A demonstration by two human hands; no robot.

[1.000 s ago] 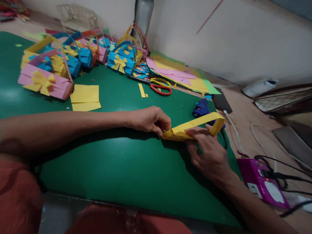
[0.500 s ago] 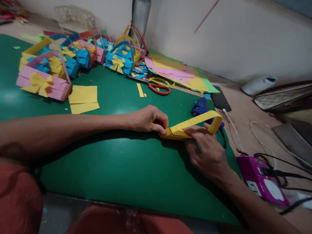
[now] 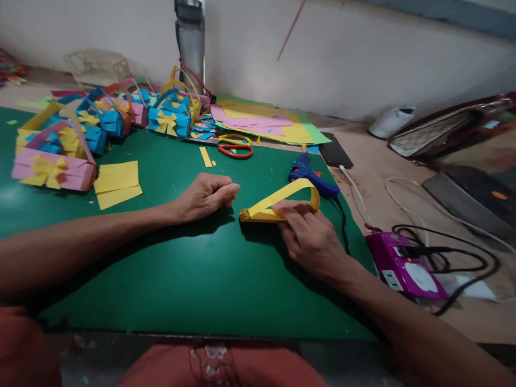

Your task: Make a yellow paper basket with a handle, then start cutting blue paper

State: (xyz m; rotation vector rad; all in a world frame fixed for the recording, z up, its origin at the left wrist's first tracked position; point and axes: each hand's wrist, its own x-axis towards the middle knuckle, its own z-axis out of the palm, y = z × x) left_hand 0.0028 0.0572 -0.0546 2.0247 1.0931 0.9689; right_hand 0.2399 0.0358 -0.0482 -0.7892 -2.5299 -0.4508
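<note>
A small yellow paper basket with a tall strip handle is in my right hand. The fingers of that hand reach under the handle and grip the body, so its right part is hidden. To the left of the basket is my left hand, closed with thumb against fingers and apart from the basket; I see nothing in it. A blue glue gun lies just beyond the basket. Further left on the green tabletop is a folded yellow paper piece.
Finished paper baskets with bows, such as a pink one and a blue one, stand at the back left. Scissors, stacked coloured paper and a phone lie further back. A purple power box with cables sits at right.
My left hand has let go of the basket's left end and drawn away to the left. My right hand still holds the basket. The view has shifted to the right.
</note>
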